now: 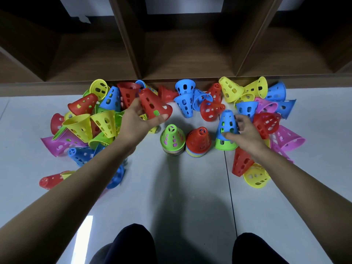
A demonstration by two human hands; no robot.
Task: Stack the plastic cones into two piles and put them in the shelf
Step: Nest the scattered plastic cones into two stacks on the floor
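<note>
Plastic cones [80, 126] lie scattered on the floor [181, 187] along the shelf [190, 60] front edge. The left hand [141, 119] curls its fingers round a lifted red cone [154, 104], mouth angled down, likely bound for the green-topped pile [172, 139] beside the red-topped pile [198, 141]. The right hand [242, 130] pinches a blue cone [227, 123] nested over a green cone [224, 144], apparently pre-stacking.

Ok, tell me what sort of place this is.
Likely an indoor playroom or classroom storage corner: a dark wooden cubby shelf stands on a pale tiled floor, with many coloured plastic cones strewn before it.
</note>
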